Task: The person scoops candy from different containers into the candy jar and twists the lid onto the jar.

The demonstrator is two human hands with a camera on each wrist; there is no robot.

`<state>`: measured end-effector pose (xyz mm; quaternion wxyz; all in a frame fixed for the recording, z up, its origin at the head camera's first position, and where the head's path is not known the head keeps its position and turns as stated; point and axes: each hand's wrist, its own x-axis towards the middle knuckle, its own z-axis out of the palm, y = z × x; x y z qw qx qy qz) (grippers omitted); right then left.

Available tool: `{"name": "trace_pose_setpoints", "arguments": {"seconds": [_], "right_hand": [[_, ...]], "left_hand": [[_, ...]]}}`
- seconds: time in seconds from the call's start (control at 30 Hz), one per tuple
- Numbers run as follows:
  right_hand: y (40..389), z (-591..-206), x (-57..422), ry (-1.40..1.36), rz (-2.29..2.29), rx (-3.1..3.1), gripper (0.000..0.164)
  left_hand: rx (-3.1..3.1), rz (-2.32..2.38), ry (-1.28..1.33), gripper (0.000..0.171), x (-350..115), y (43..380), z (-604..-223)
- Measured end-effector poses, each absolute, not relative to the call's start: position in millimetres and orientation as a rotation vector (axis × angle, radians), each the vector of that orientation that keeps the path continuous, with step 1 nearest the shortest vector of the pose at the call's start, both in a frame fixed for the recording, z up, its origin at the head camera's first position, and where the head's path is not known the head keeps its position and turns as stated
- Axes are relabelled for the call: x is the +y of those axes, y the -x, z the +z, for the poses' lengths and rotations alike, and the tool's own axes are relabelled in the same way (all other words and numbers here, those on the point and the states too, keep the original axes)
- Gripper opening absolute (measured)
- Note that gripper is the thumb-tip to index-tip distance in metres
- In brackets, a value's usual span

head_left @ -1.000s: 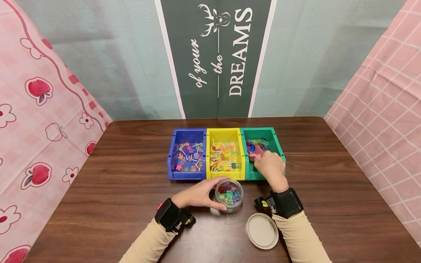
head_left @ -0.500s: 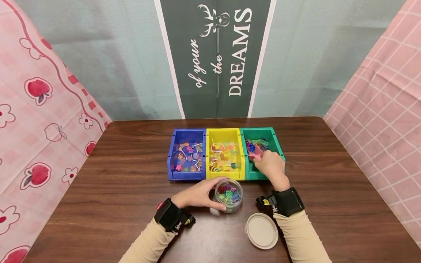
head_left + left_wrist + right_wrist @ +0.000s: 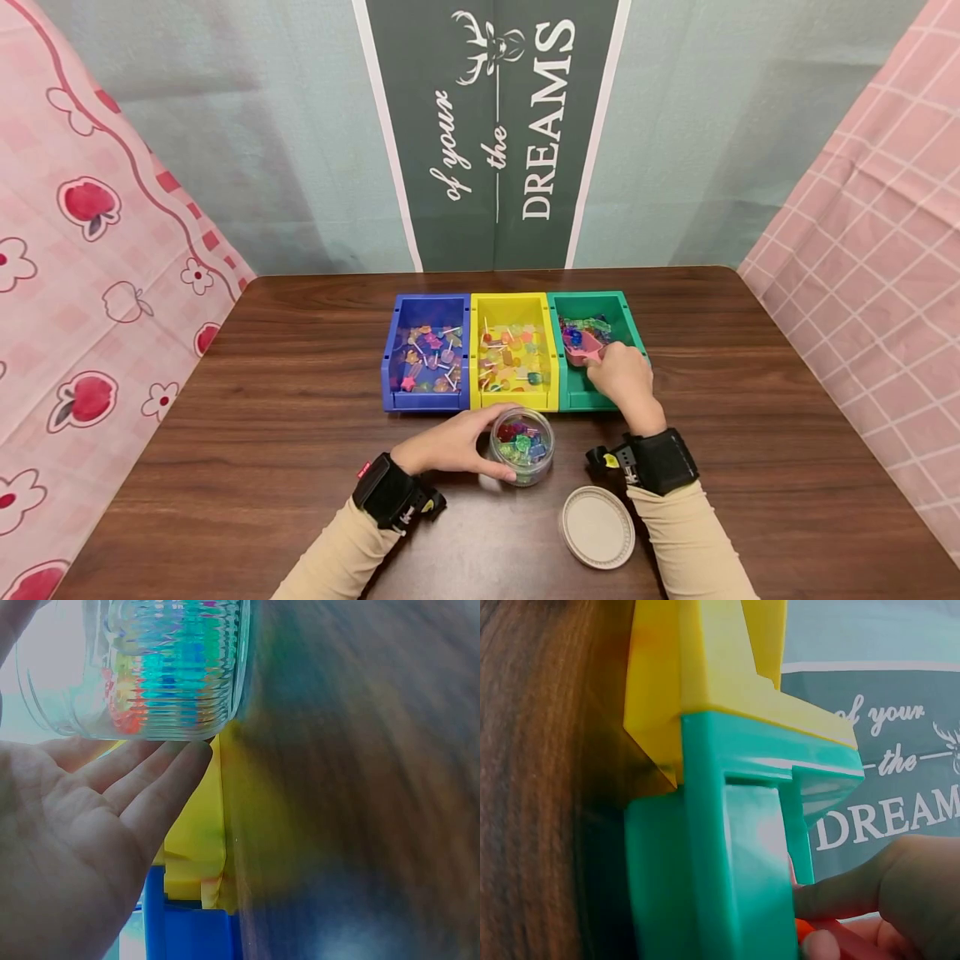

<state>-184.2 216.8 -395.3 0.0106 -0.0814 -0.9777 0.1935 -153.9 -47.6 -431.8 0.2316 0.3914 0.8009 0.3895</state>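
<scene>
My left hand (image 3: 453, 443) curls its thumb and fingers round a clear round jar (image 3: 533, 472) on the table, in front of the yellow bin. The jar has no lid on and holds colorful translucent pieces (image 3: 522, 442); in the left wrist view its ribbed wall (image 3: 169, 690) rises beside my fingers. Inside the green bin (image 3: 587, 401), my right hand (image 3: 624, 379) grips the handle of a pink scoop (image 3: 581, 353). The scoop's bowl lies against blue, purple and green pieces (image 3: 594, 325). Much of the handle is hidden by my fingers.
A yellow bin (image 3: 513, 402) and a blue bin (image 3: 426, 402) stand in a row left of the green one, both holding small lollipop-like and candy-shaped pieces. A pale round lid (image 3: 597, 527) lies on the wooden table beside my right forearm. Cloth hangs around the back and sides.
My right hand has shifted slightly to the right with the scoop, still inside the green bin. The left hand and the jar have stayed in place.
</scene>
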Motion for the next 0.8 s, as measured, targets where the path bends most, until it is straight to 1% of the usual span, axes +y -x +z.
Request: {"name": "trace_pose_setpoints", "arguments": {"seconds": [0.27,0.5,0.8], "right_hand": [[183,-388,222,0.296,0.697,-3.086,0.027],[179,-382,227,0.240,0.770,-3.101,0.037],[176,-374,234,0.174,0.895,-3.097,0.039]], "left_hand": [[2.212,1.068,-1.081,0.084,-48,154,-432],[2.217,1.062,-1.086,0.084,-47,154,-433],[2.224,1.039,-1.075,0.085,-48,154,-432]]}}
